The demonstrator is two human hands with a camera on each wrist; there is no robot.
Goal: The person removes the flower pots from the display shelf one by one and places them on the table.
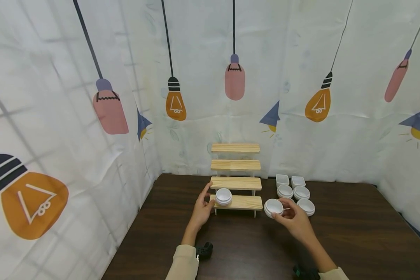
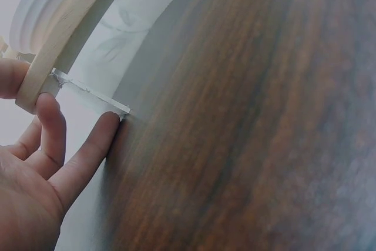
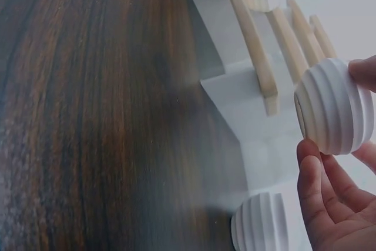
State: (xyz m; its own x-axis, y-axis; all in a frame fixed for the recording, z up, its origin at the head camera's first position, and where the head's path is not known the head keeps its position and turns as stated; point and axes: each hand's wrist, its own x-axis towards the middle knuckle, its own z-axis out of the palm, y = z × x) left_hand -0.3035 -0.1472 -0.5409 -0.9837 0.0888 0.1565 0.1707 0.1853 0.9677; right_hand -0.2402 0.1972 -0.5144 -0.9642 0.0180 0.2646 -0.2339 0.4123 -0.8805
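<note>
A four-tier stand point(image 1: 236, 182) has pale wooden boards on clear legs. At the left of its lowest board point(image 2: 64, 33) sits a small white ribbed bowl point(image 1: 223, 196). My left hand point(image 1: 201, 212) grips that board's left end, its fingertips against the wood and one finger point(image 2: 88, 151) reaching to the clear leg. Just right of the stand, my right hand point(image 1: 295, 221) holds another white ribbed bowl point(image 3: 332, 107) between thumb and fingers, raised off the table. Its opening faces up in the head view.
Several more white containers, two of them square point(image 1: 282, 179), stand in rows behind the right hand, including a round bowl point(image 1: 306, 206). The dark wooden table point(image 1: 350, 225) meets a printed cloth point(image 1: 199, 136) at the back and sides.
</note>
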